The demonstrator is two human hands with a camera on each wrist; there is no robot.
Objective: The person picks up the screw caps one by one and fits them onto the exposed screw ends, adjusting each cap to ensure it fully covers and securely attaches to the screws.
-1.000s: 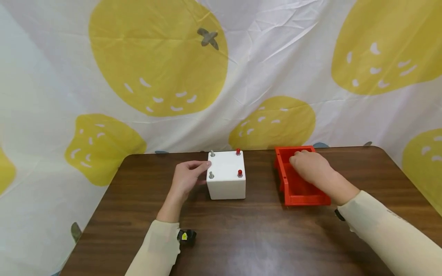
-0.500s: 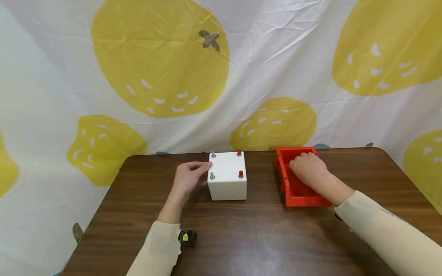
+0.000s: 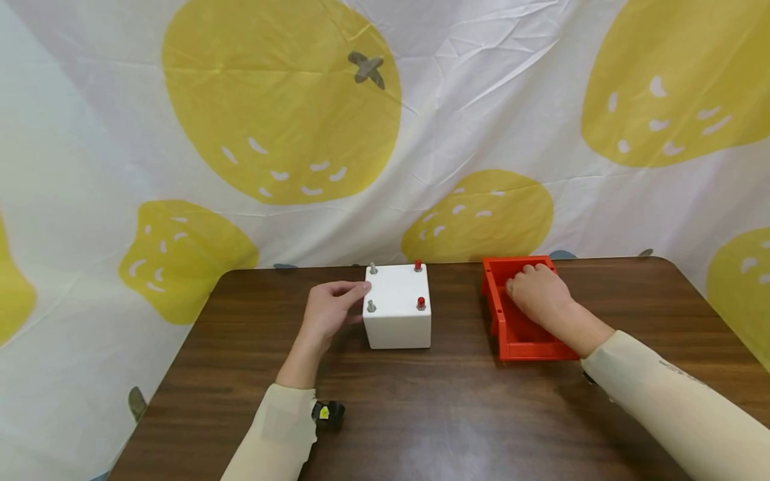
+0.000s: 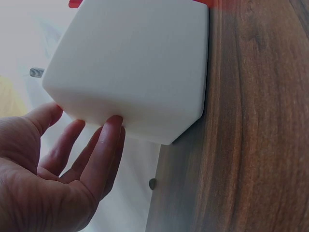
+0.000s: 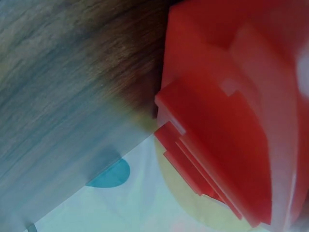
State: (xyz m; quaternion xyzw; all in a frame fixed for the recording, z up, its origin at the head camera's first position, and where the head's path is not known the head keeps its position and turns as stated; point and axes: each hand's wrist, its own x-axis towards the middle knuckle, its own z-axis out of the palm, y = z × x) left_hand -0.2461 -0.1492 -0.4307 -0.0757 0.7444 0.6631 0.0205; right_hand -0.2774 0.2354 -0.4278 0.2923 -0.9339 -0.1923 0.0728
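Observation:
A white box [image 3: 398, 307] stands on the table, with two bare threaded studs [image 3: 371, 306] along the left of its top. Two more posts on the right carry red caps [image 3: 421, 303]. My left hand [image 3: 327, 307] touches the box's left side: the thumb lies at the top edge, and in the left wrist view the slightly bent fingers [image 4: 104, 147] rest against the side face. Over at the right, my right hand [image 3: 538, 290] reaches down into a red open bin [image 3: 535, 351]. Its knuckles are bent; the fingertips are hidden, so I cannot tell whether they hold anything.
The brown wood-grain table [image 3: 457, 414] ends at a cloth [image 3: 289, 230] with yellow fruit prints hanging behind it. Box and bin stand near its back edge, with a strip of tabletop between them. A small black device [image 3: 328, 414] sits at the left wrist.
My right hand has shifted slightly inside the red bin, with the forearm moving a little left. The left hand keeps its place on the box, and the view has drifted slightly.

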